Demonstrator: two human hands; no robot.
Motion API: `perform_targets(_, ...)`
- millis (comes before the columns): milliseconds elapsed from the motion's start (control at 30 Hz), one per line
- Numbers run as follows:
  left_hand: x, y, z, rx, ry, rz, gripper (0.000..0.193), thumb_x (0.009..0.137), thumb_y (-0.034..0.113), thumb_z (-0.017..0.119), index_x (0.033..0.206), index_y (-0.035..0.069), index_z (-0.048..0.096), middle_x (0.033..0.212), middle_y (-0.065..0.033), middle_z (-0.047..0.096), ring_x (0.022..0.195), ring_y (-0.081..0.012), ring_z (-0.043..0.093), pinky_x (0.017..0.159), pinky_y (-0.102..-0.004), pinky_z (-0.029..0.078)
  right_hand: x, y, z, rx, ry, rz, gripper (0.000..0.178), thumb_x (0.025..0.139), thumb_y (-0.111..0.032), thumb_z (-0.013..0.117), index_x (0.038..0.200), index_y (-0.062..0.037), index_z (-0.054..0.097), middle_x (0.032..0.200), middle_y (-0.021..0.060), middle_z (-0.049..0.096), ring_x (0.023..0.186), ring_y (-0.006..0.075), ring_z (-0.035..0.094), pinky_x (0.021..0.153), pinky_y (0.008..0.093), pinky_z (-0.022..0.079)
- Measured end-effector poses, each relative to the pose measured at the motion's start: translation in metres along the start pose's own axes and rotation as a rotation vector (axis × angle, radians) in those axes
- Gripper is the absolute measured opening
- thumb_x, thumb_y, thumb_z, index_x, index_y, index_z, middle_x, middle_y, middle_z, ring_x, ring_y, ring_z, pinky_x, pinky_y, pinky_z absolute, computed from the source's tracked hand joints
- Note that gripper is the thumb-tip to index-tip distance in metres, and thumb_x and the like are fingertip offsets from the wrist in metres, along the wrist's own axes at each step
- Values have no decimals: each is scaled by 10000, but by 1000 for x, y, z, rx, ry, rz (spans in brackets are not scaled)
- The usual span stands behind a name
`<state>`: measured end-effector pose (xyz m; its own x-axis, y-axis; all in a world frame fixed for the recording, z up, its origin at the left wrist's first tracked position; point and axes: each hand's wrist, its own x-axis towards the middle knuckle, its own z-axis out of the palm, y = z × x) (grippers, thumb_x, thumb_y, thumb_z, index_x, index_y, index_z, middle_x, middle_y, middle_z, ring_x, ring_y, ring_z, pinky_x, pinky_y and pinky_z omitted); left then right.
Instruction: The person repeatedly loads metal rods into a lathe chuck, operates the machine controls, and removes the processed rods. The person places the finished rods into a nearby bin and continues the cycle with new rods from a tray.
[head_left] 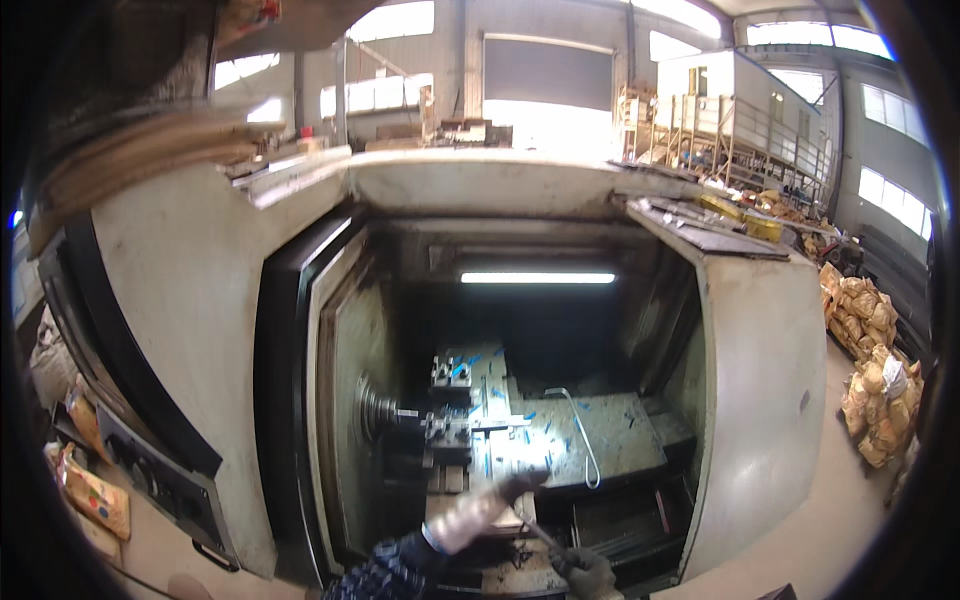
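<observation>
My left hand (468, 520), in a pale glove with dark fingertips, reaches in over the front of an open lathe (765, 370). Motion smears its fingers, and whether they hold anything is hidden. Lower right, my right hand (585, 572) in a dark glove is closed around a thin rod (537, 530) that slants up toward the left hand. Beyond them, two tool blocks (450, 372) sit on the slide, the nearer with a light bar (500, 423) beside it. To their left, the chuck (374, 408) has a short metal piece (406, 413) sticking out.
A bent pale hose (582, 440) rises from the metal bed (625, 430), strewn with blue chips. A lit strip (538, 278) spans the back. The machine's sliding door (285, 390) stands left. Stuffed bags (880, 400) lie on the floor at right.
</observation>
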<state>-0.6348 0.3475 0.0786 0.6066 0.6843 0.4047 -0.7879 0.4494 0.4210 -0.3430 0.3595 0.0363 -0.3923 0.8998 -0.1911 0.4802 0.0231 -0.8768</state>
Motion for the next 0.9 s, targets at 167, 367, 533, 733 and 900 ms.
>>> perform_targets(167, 49, 92, -25, 1692, 1345, -183, 431, 1011, 430, 658, 1266, 84, 700, 1153, -179, 722, 1050, -310, 687, 944, -410, 535, -21, 30, -9, 50, 182, -52, 185, 891, -181, 783, 1011, -41, 803, 714, -15, 645, 700, 60, 564, 641, 299, 478)
perform_targets(367, -7, 222, -78, 2289, 1730, -1119, 544, 1026, 437, 505, 1465, 138, 619, 1586, -176, 511, 1533, -472, 336, 1228, -737, 103, -42, 51, -18, 206, 209, 58, 171, 900, -158, 774, 994, -18, 800, 748, -18, 687, 695, 57, 594, 634, 268, 485)
perform_targets(533, -93, 238, -145, 2528, 1549, -1546, 450, 1013, 386, 552, 1395, 199, 696, 1489, -110, 628, 1479, -390, 461, 1243, -712, 69, -56, 57, -21, 202, 255, 122, 214, 879, -147, 765, 1029, 1, 799, 799, 14, 737, 743, 79, 660, 698, 277, 545)
perform_targets(733, 1, 247, -118, 2181, 853, -1339, 396, 932, 284, 614, 1289, 172, 744, 1348, -114, 715, 1231, -323, 684, 1034, -446, 556, -72, 83, -23, 234, 317, 143, 235, 865, -142, 757, 1049, -1, 796, 825, 24, 750, 768, 91, 680, 732, 285, 567)
perform_targets(900, 43, 224, -118, 2215, 832, -1266, 468, 880, 214, 612, 1338, 187, 701, 1297, -114, 728, 1154, -325, 705, 975, -446, 559, -75, 64, -28, 85, 301, 162, 233, 869, -114, 740, 1075, -22, 801, 830, 22, 750, 760, 88, 675, 734, 284, 562)
